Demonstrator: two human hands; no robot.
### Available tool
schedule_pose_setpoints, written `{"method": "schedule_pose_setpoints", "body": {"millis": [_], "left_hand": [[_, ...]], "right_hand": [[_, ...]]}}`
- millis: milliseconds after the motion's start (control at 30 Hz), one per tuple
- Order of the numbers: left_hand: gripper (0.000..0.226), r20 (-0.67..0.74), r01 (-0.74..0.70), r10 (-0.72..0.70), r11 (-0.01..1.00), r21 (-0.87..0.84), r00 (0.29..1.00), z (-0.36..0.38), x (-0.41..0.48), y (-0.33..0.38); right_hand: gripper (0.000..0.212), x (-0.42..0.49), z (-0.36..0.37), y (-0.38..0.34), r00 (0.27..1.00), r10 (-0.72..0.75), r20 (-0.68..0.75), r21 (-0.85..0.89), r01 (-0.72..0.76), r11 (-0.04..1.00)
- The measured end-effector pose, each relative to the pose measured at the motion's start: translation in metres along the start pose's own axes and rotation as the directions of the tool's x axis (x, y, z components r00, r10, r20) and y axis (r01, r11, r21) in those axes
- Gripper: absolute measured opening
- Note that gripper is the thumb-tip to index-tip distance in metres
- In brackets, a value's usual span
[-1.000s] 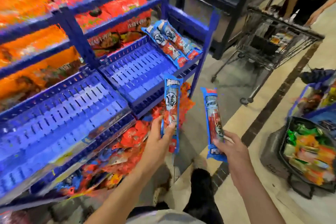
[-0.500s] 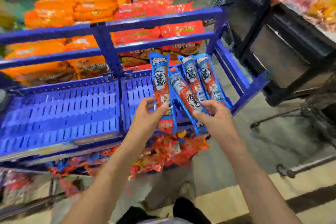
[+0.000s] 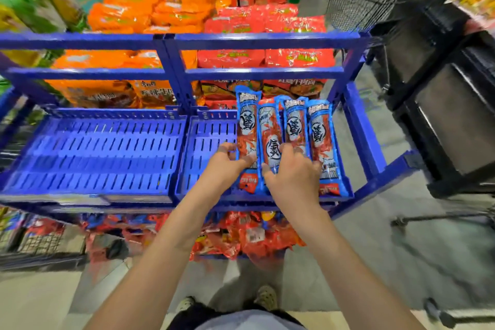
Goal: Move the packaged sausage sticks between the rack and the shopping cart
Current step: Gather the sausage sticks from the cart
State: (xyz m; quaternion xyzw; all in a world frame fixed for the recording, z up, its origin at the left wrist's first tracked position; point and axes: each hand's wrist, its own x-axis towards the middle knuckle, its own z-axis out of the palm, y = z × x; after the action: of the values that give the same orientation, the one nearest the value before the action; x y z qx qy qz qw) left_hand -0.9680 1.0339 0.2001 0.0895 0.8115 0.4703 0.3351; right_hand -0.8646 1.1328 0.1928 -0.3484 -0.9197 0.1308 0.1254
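Blue rack shelving (image 3: 107,153) faced you, orange and red noodle packs (image 3: 166,11) stacked at twelve o'clock. Four sausage stick packages (image 3: 322,139) lay side by side on the right tray. Your left hand (image 3: 227,166) gripped the leftmost package (image 3: 247,139); your right hand (image 3: 292,177) pressed down, fingers spread, on the second package (image 3: 271,131).

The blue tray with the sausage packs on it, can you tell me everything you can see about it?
The blue tray looks like plastic, with rows of narrow slots and a low rim. It sits tilted on the blue rack, beside a matching tray to its left. Four sausage packs lie side by side lengthwise on its right part; its left part is bare. The left hand rests on the leftmost pack, the right hand on the middle ones. Red and orange bags sit behind and below it.
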Motion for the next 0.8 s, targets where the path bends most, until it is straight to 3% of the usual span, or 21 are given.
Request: {"method": "schedule_pose_setpoints", "body": {"millis": [67,167,300,567,700,800], "left_hand": [[0.069,0.002,0.004,-0.004,0.999,0.035,1.000,0.001,-0.002,-0.002],[0.053,-0.007,0.014,-0.013,0.995,0.100,1.000,0.000,-0.005,-0.004],[0.077,-0.036,-0.004,0.010,0.984,0.178,0.999,-0.001,-0.007,-0.006],[0.076,0.004,-0.063,0.066,0.939,0.339,0.998,0.002,-0.010,0.001],[0.072,-0.042,-0.109,0.124,0.961,0.255,0.991,0.004,-0.011,-0.002],[0.066,-0.024,-0.123,0.133,0.960,0.252,0.991,-0.002,-0.015,-0.005]], "right_hand": [[0.044,-0.001,0.001,0.001,0.999,-0.011,-0.034,-0.022,0.010,1.000],[0.034,-0.006,0.001,0.001,0.999,-0.022,-0.033,0.060,0.024,0.998],[0.028,-0.011,0.001,0.002,0.998,-0.020,-0.061,0.109,0.027,0.994],[0.030,-0.014,0.005,0.004,0.998,-0.006,-0.069,0.054,0.010,0.999],[0.023,-0.016,0.002,0.009,0.998,-0.019,-0.064,0.087,0.024,0.996],[0.020,-0.019,-0.006,0.007,0.991,-0.099,-0.090,0.169,0.113,0.979]]}}
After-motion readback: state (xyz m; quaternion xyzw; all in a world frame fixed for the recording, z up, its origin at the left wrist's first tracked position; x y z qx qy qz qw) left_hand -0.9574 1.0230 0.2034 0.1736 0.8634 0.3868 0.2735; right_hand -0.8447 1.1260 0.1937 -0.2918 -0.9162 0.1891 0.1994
